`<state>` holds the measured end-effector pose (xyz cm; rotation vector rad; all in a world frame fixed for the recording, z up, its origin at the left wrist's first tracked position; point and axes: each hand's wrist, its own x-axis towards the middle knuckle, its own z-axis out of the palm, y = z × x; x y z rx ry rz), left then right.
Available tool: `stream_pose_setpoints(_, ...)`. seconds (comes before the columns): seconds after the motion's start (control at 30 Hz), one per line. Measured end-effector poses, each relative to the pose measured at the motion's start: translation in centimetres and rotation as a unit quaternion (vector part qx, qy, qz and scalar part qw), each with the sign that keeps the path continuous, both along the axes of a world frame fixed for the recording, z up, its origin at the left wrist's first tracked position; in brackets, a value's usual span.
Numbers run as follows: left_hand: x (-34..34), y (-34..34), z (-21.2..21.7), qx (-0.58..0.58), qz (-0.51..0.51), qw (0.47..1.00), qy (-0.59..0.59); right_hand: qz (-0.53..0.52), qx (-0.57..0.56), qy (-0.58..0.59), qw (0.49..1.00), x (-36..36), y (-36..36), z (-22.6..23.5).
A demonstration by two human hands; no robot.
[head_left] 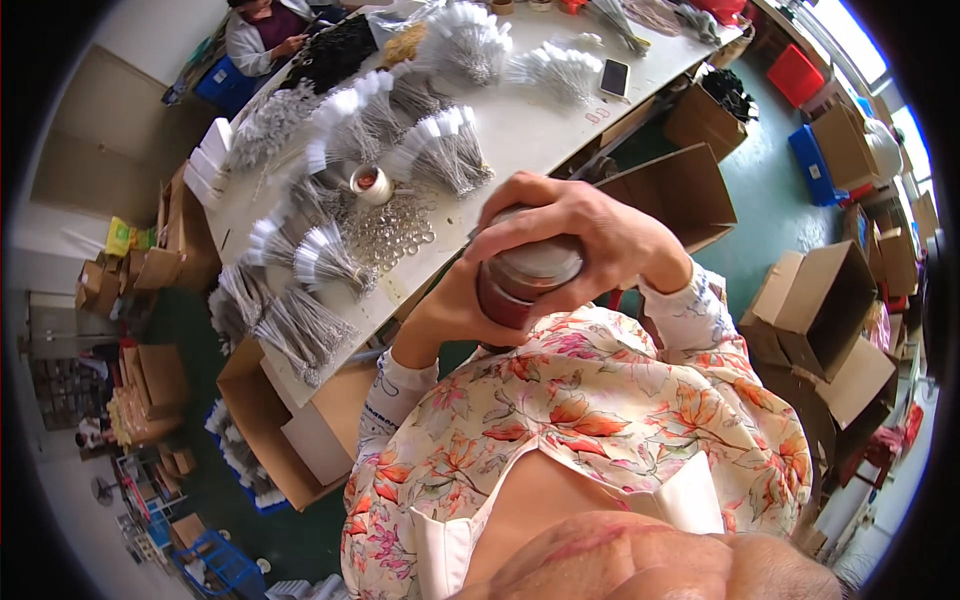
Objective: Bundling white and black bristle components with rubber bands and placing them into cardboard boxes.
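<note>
1. Head view: jar [505,303], reddish-brown below, greyish at its round end; held off the table in front of the person's chest, near the table edge.
2. Left hand [465,308]: closed round the jar's lower part.
3. Right hand [590,228]: fingers curled over and round the greyish end, gripping it.
4. Table [535,142]: pale top, bearing grey bundles with white ends [440,148], a phone [615,78] and loose metal rings [395,232].
5. Small white tub [374,196]: standing beside the rings; reddish-brown matter inside, kind unclear.
6. Cardboard box [245,400]: open, below the table's near corner; a pale sheet [318,446] in it.
7. Second cardboard box [680,190]: open, just beyond the right hand; contents cannot be told.
8. Third cardboard box [697,122]: filled with black items [730,93].
9. Blue crate [816,168]: on the floor at far right, contents unclear.
</note>
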<state>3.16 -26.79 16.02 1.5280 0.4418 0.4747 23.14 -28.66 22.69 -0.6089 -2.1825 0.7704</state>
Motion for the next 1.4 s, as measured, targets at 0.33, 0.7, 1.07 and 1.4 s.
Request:
stream_pose_setpoints(0.33,0.4,2.9,-4.2,0.178,0.326,0.928,0.011,-0.396,0.075,-0.069,0.913,-6.1,3.2,-4.2)
stream_pose_setpoints(0.7,-1.3,7.5,-7.2,-0.03,0.034,0.989,-0.141,0.04,-0.252,0.192,0.948,-4.2,7.3,-5.1)
stream_pose_setpoints(1.07,9.0,16.2,-9.3,0.211,0.393,0.893,0.063,-0.231,-0.183,0.282,0.913,2.3,18.1,-10.7)
stream_pose_setpoints(1.4,18.8,28.2,-10.4,0.134,0.301,0.935,0.134,-0.257,-0.154,0.235,0.925,20.1,33.5,-12.5)
